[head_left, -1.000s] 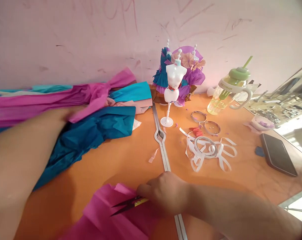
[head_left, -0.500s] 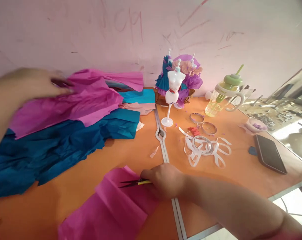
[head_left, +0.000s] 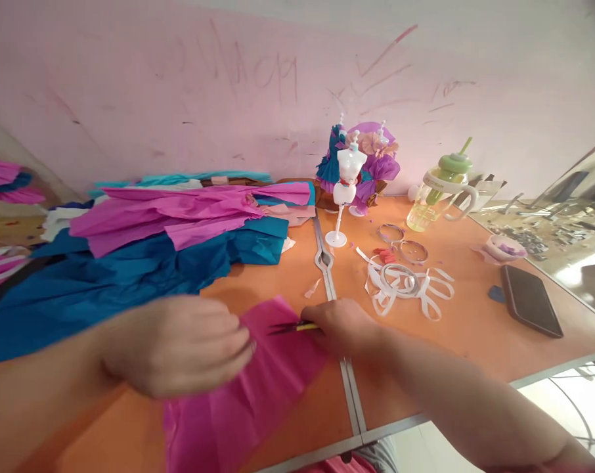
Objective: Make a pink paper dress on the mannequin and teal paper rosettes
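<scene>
My right hand (head_left: 344, 326) is closed around small scissors (head_left: 297, 326) with dark blades and a yellow handle. The blades point left over a piece of bright pink crepe paper (head_left: 258, 407), which reaches under this hand. My left hand (head_left: 184, 345), slightly blurred, is over the paper's left side. Its fingers are curled together, and anything between them is hidden. Beyond it lies a larger pink crepe sheet (head_left: 179, 210) on top of crumpled blue crepe paper (head_left: 125, 269).
A white mini dress form (head_left: 345, 187) stands near the back, before decorated ones. Rightward are white ribbon (head_left: 433, 286), tape rolls (head_left: 413, 251), a drink bottle (head_left: 435, 194), a small bowl (head_left: 507, 246) and a phone (head_left: 531, 301). A metal-edged seam (head_left: 330, 282) crosses the orange table.
My left hand has come from the pink sheet on the pile down to the smaller pink piece. My right hand stays near that piece with the scissors. The view has shifted.
</scene>
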### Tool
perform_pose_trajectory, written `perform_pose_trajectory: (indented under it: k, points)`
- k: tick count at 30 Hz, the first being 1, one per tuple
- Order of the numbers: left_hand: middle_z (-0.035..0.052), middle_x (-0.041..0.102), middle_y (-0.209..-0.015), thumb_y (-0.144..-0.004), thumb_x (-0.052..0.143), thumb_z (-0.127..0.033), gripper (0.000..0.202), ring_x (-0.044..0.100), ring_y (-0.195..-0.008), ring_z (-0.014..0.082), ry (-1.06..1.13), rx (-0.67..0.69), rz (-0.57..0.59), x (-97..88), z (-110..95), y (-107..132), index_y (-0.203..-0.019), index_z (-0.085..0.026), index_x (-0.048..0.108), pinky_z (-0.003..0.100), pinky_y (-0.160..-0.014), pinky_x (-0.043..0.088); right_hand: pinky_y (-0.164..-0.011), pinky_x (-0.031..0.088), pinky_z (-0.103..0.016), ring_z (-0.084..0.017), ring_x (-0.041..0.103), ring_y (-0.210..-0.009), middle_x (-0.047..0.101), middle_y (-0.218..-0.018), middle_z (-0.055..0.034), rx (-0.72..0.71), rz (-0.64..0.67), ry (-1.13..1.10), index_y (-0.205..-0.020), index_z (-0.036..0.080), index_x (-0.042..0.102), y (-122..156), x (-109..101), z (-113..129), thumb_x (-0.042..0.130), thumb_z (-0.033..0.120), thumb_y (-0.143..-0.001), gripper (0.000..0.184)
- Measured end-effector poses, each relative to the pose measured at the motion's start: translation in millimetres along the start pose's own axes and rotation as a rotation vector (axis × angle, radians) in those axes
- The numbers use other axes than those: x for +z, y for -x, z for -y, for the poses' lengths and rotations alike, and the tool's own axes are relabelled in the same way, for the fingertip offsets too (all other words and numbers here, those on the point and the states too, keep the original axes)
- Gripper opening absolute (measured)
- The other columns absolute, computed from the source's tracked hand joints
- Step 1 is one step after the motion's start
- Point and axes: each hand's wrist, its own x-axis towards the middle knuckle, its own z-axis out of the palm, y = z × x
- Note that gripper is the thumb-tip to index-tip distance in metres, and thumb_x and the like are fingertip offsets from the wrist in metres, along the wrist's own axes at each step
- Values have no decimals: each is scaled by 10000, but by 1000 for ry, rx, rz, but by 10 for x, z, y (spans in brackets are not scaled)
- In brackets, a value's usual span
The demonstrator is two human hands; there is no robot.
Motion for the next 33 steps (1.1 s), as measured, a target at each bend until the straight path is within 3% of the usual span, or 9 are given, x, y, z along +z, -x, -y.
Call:
perform_pose_trajectory:
  k: [2, 7, 9, 15, 20, 24, 28, 30, 33]
  points:
    - [-1, 703, -1214, -901, 496, -205, 473, 653, -1093, 221, -38, 175, 156, 288, -205, 25, -1323, -402, 579, 380, -1020, 510, -614, 380, -266, -210, 684, -811, 733, -941, -26, 70, -90, 14, -1057, 264, 619, -2, -42, -89, 456, 339, -932, 218]
    - [83, 528, -1445, -917, 535, -415, 497, 490, -1323, 318, -7, -179, 150, 669, -277, -112, -1399, -296, 517, 525, -1125, 404, -755, 444, -280, -221, 672, -942, 708, -1115, -62, 339, -489, -73, -1306, 226, 468, -67, -67, -263, 452, 322, -959, 360]
    - [84, 482, -1482, -932, 513, -404, 489, 467, -1342, 321, 16, -302, 117, 697, -323, -136, -1409, -298, 502, 541, -1128, 391, -807, 453, -287, -217, 660, -983, 694, -1144, -77, 304, -551, -114, -1299, 205, 474, -89, -22, -267, 438, 306, -970, 346]
    - [74, 346, -1571, -898, 559, -313, 601, 389, -1410, 303, 115, -373, 96, 613, -405, -38, -1475, -319, 391, 498, -1157, 362, -1027, 403, -317, -196, 578, -1181, 655, -1240, -99, -59, -321, -126, -1260, 166, 575, -219, 210, -147, 460, 190, -948, 333]
    - [103, 51, -1643, -668, 734, -634, 1124, 80, -1496, 396, 106, -317, 275, 690, -357, 60, -1558, -326, 121, 649, -1181, 127, -1012, 411, -303, -171, 575, -1194, 626, -1304, -91, 71, -276, -109, -1331, 189, 534, -305, 182, -152, 391, 186, -982, 377]
    - [73, 61, -1644, -519, 809, -674, 1236, 43, -1490, 421, 142, -337, 319, 635, -258, 207, -1538, -390, 171, 666, -1172, 83, -935, 411, -308, -206, 601, -1115, 673, -1174, -100, 199, -275, -23, -1252, 188, 580, -250, 95, -180, 406, 130, -942, 359]
    - [115, 78, -1641, -554, 863, -488, 1209, 51, -1488, 428, 113, -413, 294, 348, -44, 429, -1545, -327, 191, 624, -1178, 137, -793, 414, -290, -224, 630, -991, 687, -1049, -95, 270, -258, 58, -1197, 198, 585, -163, 50, -168, 425, 154, -915, 327]
    - [108, 90, -1644, -687, 780, -325, 1043, 85, -1496, 387, 80, -447, 232, 168, 10, 484, -1548, -284, 194, 579, -1197, 130, -745, 403, -291, -232, 631, -951, 685, -1009, -91, 299, -252, 90, -1167, 207, 592, -134, 45, -155, 438, 170, -904, 307]
    - [66, 420, -1524, -878, 540, -234, 579, 378, -1406, 251, 226, -453, 105, 20, -88, 418, -1443, -264, 417, 396, -1178, 304, -693, 389, -276, -226, 630, -955, 683, -1000, -80, 330, -239, 113, -1129, 224, 601, -117, 53, -127, 437, 165, -898, 289]
